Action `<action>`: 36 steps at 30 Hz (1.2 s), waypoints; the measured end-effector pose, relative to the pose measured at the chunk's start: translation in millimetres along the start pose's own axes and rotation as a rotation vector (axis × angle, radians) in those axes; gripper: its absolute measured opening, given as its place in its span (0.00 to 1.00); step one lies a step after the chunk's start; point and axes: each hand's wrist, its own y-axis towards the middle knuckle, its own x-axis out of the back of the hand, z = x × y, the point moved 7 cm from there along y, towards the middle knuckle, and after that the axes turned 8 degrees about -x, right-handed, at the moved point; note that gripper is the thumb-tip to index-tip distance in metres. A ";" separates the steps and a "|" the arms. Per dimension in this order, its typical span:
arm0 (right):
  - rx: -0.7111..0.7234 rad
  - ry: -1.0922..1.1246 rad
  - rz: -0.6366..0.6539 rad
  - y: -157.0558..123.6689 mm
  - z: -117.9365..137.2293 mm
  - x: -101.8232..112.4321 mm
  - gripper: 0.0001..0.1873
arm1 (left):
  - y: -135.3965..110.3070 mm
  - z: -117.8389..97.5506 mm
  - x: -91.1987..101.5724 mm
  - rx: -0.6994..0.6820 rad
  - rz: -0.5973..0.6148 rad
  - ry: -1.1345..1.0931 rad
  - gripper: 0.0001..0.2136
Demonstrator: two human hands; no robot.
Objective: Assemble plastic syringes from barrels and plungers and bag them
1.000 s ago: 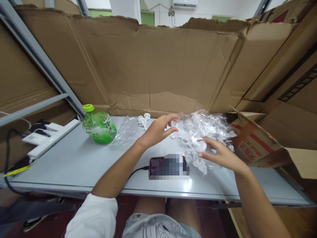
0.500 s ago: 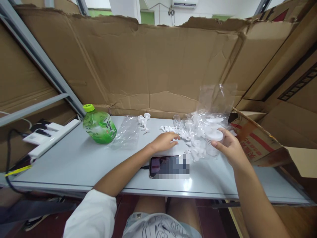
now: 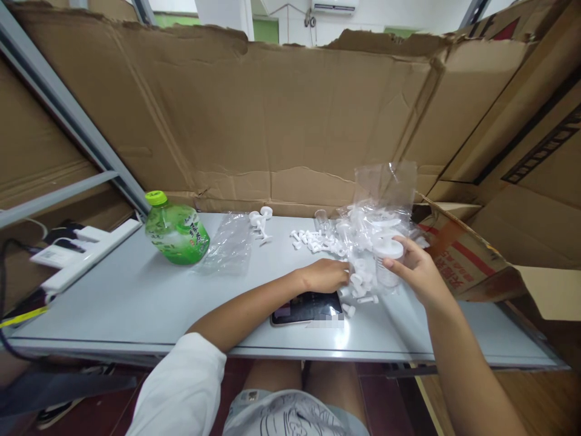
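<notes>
My right hand (image 3: pixel 418 267) grips a clear ribbed plastic jar with a white lid (image 3: pixel 388 249), thumb at its near side and fingers behind. The jar is upright among small white plastic pieces (image 3: pixel 362 277). My left hand (image 3: pixel 324 275) is at the left edge of these pieces, its fingers together and curled downward. Its fingertips are partly hidden, so I cannot make out what they hold. Behind it lies a pile of white plastic pegs (image 3: pixel 313 241). A phone (image 3: pixel 308 307) lies under and in front of my left wrist.
A green bottle (image 3: pixel 178 233) stands at the left, beside a flat clear bag (image 3: pixel 228 245). White round-headed stems (image 3: pixel 261 223) lie behind. Clear bags of white parts (image 3: pixel 381 197) are at the back right, near an open cardboard box (image 3: pixel 463 254). A power strip (image 3: pixel 91 257) lies far left.
My left hand has moved right and nearer me, into the white pieces, and its fingers have closed. Several pieces now lie nearer the front. My right hand still holds the jar.
</notes>
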 end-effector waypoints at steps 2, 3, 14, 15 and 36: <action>-0.014 -0.006 -0.024 0.4 -3.7 2.6 0.27 | 2.4 -9.3 0.8 -0.032 0.011 -0.001 0.12; -0.020 -0.002 -0.038 0.5 -5.2 4.1 0.27 | 3.2 -13.7 1.5 -0.043 0.013 -0.004 0.12; -0.106 0.170 -0.094 -4.1 -7.1 11.8 0.24 | -7.6 -46.2 2.9 -0.137 -0.021 0.031 0.17; -0.111 0.182 -0.101 -4.8 -7.0 11.9 0.24 | -8.0 -46.7 -0.3 -0.129 -0.005 0.044 0.15; 0.206 -0.493 0.269 -26.7 42.1 -37.3 0.25 | -91.0 -19.1 151.3 0.181 -0.925 0.097 0.06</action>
